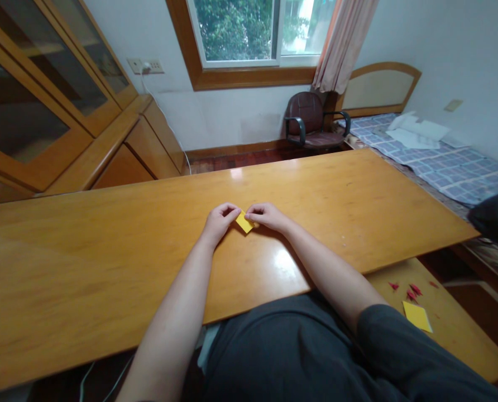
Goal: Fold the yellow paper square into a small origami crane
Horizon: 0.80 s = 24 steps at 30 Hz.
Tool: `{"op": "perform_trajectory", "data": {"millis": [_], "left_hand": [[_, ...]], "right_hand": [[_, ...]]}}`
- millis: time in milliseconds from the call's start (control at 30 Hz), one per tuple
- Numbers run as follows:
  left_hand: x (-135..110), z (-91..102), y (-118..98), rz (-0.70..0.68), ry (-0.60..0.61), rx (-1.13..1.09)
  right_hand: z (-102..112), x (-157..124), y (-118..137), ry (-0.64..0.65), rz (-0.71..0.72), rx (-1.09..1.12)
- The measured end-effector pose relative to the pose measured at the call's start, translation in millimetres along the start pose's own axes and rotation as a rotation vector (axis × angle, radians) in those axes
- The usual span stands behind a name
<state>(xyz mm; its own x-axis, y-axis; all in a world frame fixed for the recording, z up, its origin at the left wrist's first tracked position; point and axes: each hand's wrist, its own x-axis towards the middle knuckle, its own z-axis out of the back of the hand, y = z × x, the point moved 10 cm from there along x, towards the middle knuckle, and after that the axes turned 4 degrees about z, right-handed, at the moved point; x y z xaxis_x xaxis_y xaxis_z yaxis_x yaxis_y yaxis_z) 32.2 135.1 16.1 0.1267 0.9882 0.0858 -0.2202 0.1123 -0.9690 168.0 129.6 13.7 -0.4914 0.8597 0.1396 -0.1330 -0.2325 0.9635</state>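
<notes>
1. At the centre of the frame I see one small yellow folded paper (pixel 244 221), a slanted shape low over the wooden table (pixel 106 234).
2. The left hand (pixel 219 220) and right hand (pixel 269 216) both pinch it, fingers curled close on its ends.
3. I count one flat yellow sheet (pixel 417 316) at the lower right, with a few red scraps (pixel 410 291) beside it.
4. Fingertips hide the paper's ends, and its folds are too small to make out.

Two hands (pixel 220 221) (pixel 269 215), two yellow papers (pixel 244 222) (pixel 417 316), one chair (pixel 310 120), one desk (pixel 106 251).
</notes>
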Motion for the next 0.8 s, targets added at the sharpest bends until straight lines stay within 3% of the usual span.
{"op": "perform_trajectory", "data": {"millis": [633,800], "left_hand": [[7.6,29.0,24.3,0.06,-0.238,-0.318],[8.5,28.8,25.6,0.061,-0.236,-0.353]], "right_hand": [[7.4,-2.2,-2.6,-0.064,0.016,0.107],[16.9,0.6,-10.5,-0.164,0.032,0.131]]}}
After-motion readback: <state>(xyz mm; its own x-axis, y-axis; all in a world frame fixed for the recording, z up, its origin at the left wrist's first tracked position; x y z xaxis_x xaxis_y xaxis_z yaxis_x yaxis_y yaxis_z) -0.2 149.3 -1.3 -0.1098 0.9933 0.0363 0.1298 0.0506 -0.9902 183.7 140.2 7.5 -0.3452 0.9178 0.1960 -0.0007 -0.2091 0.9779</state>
